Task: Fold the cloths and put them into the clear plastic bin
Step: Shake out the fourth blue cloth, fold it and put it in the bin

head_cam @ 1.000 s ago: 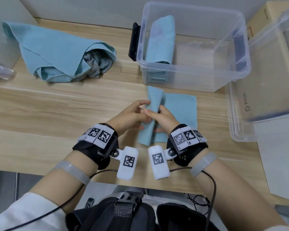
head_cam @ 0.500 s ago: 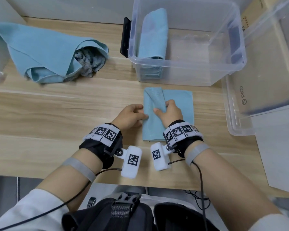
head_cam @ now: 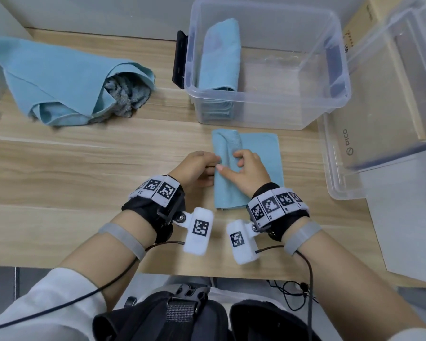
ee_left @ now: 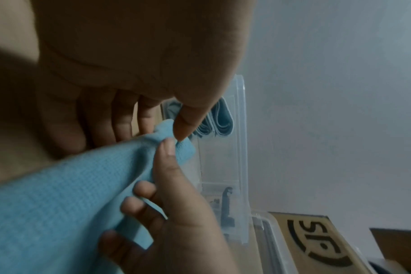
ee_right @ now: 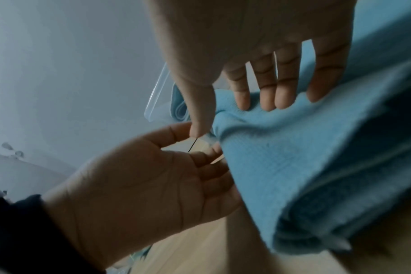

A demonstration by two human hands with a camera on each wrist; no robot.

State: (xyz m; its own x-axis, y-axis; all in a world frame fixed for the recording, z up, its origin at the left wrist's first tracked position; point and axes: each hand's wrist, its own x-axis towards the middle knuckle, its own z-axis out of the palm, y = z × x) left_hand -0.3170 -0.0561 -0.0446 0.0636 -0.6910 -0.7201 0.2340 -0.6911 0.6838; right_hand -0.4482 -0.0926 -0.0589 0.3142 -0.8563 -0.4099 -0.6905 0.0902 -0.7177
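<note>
A light blue cloth [head_cam: 261, 156] lies on the wooden table in front of the clear plastic bin [head_cam: 268, 112], its left side folded over into a raised ridge. My left hand [head_cam: 210, 164] pinches the ridge's left edge, thumb on top and fingers tucked under. My right hand [head_cam: 229, 161] grips the same ridge, fingers curled over it and thumb near the left hand. In the left wrist view my left thumb and a right finger meet on the cloth [ee_left: 82, 185]. The right wrist view has fingers [ee_right: 270, 96] lying on the cloth [ee_right: 305, 157]. A folded blue cloth [head_cam: 219, 52] stands in the bin.
A heap of blue cloth [head_cam: 59, 77] wrapped round a grey cloth [head_cam: 126, 94] lies at the back left. A second clear container [head_cam: 384, 114] and a cardboard box [head_cam: 359, 23] stand to the right of the bin. Bare wooden table [head_cam: 84, 180] stretches to the left.
The flap that both hands held up a second ago is now laid over the cloth. My left hand has come back against the fold, beside the right hand.
</note>
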